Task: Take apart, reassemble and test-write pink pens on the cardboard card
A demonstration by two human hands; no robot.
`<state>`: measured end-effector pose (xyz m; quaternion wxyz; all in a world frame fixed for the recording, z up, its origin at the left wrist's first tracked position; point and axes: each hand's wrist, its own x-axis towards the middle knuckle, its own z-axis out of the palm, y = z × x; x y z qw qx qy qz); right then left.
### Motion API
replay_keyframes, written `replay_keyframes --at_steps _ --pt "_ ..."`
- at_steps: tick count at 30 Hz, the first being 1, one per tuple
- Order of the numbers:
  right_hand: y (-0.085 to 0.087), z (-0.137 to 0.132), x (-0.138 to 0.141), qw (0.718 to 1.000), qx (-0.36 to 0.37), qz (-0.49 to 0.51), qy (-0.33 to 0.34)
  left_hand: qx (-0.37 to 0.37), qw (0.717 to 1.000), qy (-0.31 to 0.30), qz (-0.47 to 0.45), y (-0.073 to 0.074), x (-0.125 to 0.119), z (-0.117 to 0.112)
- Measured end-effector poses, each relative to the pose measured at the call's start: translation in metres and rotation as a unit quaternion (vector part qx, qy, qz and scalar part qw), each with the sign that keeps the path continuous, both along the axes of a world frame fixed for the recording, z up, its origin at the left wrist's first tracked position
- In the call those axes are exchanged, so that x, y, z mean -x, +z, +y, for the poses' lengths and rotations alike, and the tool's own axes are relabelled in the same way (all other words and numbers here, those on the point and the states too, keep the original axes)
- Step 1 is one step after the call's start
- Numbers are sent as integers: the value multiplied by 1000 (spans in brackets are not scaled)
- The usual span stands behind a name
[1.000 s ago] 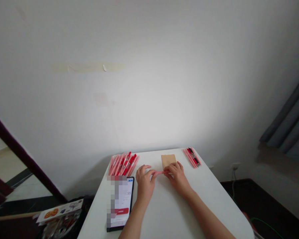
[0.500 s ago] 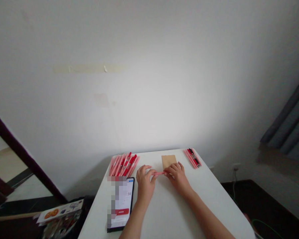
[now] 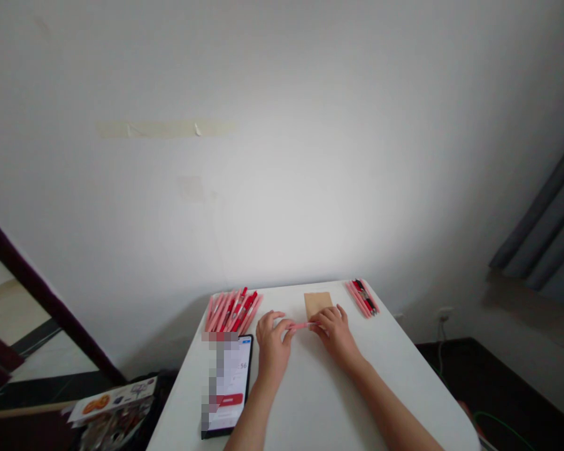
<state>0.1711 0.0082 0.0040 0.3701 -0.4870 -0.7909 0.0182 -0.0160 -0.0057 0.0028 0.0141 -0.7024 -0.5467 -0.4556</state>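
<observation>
Both my hands rest on a white table (image 3: 319,401) and pinch one pink pen (image 3: 302,325) between them. My left hand (image 3: 272,344) grips its left end with closed fingers. My right hand (image 3: 335,332) grips its right end, fingers curled. A small brown paper card (image 3: 317,302) lies just beyond my right hand. A pile of several pink and red pens (image 3: 232,310) lies at the far left of the table. A smaller bundle of red and pink pens (image 3: 362,297) lies at the far right corner.
A phone (image 3: 230,391) with a lit screen lies left of my left forearm near the table's left edge. A white wall rises behind the table. A bag with printed packaging (image 3: 112,407) sits on the floor at left. Grey curtains (image 3: 544,232) hang at right.
</observation>
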Motion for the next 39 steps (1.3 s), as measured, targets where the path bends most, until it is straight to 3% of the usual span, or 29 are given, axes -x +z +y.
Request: replay_keyframes --at_steps 39 --pt "3 -2 1 999 35 38 -6 -19 1000 7 -1 -2 1 2"
